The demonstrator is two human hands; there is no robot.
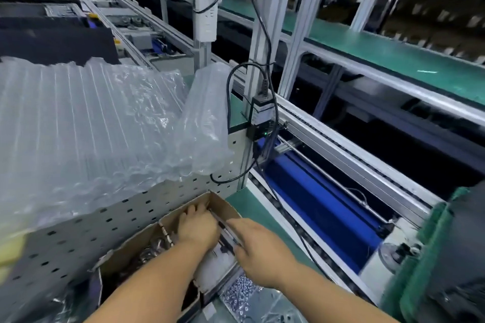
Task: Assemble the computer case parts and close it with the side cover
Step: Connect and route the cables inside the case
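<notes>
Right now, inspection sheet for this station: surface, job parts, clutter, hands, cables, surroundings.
Surface: green bench mat, bare strip beside the box.
Job's things: open brown cardboard parts box holding bagged metal hardware; dark flat part at its right edge; no case or side cover identifiable.
Clutter: clear air-column cushion wrap piled over a grey perforated metal panel; clear bag of small silver screws.
Hands: left hand reaches into the box, fingers hidden; right hand grips the dark part.
Cables: black cable hangs down the aluminium post to a small black box.
Surroundings: blue conveyor bed; green-topped shelving.
</notes>
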